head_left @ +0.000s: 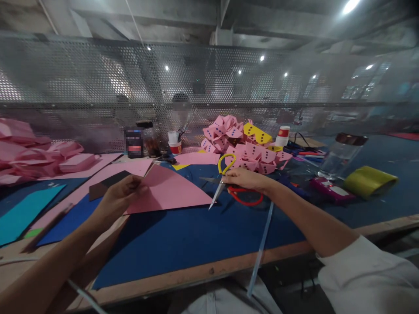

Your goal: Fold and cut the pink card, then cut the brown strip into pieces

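My left hand [126, 189] is closed, pinching the left edge of a pink paper sheet [170, 192] that reaches to the right over the blue table surface. My right hand [245, 177] grips a pair of scissors [216, 195] with one yellow and one red handle. Their blades are spread apart, close to the right tip of the pink sheet. Behind my left hand are a dark brown piece [108, 183] and a blue sheet [73, 220]. A pile of folded pink paper shapes with dark diamond marks [225, 133] lies beyond the scissors.
More pink paper [26, 152] is heaped at the left, near a turquoise sheet [29, 213]. At the right stand a clear jar [340, 157], a magenta device [332, 190] and a yellow-green roll [369, 182]. A perforated metal screen [203, 78] runs along the back.
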A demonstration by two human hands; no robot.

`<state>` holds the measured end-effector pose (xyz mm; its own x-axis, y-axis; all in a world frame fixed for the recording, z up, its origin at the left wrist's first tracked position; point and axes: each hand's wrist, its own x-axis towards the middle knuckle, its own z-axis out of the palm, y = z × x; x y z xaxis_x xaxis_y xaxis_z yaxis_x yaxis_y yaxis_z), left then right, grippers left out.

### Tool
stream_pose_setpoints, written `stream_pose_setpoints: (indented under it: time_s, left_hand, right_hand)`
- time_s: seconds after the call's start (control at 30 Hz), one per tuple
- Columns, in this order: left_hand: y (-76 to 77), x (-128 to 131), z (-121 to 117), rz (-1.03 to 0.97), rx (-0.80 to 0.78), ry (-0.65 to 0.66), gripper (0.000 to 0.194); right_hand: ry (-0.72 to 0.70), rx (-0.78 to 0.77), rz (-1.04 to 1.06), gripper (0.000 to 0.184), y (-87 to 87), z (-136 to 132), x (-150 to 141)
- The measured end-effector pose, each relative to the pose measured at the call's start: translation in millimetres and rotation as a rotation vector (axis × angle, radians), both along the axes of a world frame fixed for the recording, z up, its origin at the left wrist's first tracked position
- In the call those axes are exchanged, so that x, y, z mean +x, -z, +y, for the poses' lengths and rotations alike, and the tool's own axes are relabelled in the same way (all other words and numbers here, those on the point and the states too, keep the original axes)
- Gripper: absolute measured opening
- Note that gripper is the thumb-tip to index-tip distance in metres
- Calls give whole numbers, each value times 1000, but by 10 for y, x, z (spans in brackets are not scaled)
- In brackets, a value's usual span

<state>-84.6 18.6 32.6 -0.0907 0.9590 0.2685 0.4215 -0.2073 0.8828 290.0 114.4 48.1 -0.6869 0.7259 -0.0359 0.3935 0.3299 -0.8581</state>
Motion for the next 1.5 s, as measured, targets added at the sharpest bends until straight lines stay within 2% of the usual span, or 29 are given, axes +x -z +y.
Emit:
stream_pose_setpoints:
  time_s: [0.23,0.53,0.73,0.87,0.97,1.07,1.17,1.23,1.4,1.5]
  left_hand:
    - [-51,-2,-52,-45,-75,43,28]
    - [61,-39,27,-49,19,-19,32]
    - [13,14,-9,-52,7,-7,36]
    - [-18,27,-20,-4,-39,-66,46]
    - [4,14,-4,56,-31,-62,47]
    - [46,14,16,144,68,-37,51]
    - [74,38,16,330,180,-33,60]
    - [86,62,7,480,186,32,59]
    - [151,126,-9,756,66,385,72]
    - [209,142,0,868,41,456,74]
  right_hand:
    - [-98,78,-132,46,-12,-13,0]
    - [-222,77,-190,41,-65,-131,-27]
    - [-236,77,-243,41,-118,-190,-41]
    - [-248,71,-268,40,-116,-182,-40]
    - [-271,41,-270,39,-106,-171,-37]
    - [-305,12,-269,37,-83,-160,-37]
    - [-329,-32,-257,37,-40,-141,-40]
    - [-337,-56,-248,38,-8,-122,-42]
    - [-335,-18,-273,39,47,-73,-37]
    - [-341,-8,-278,40,49,-69,-39]
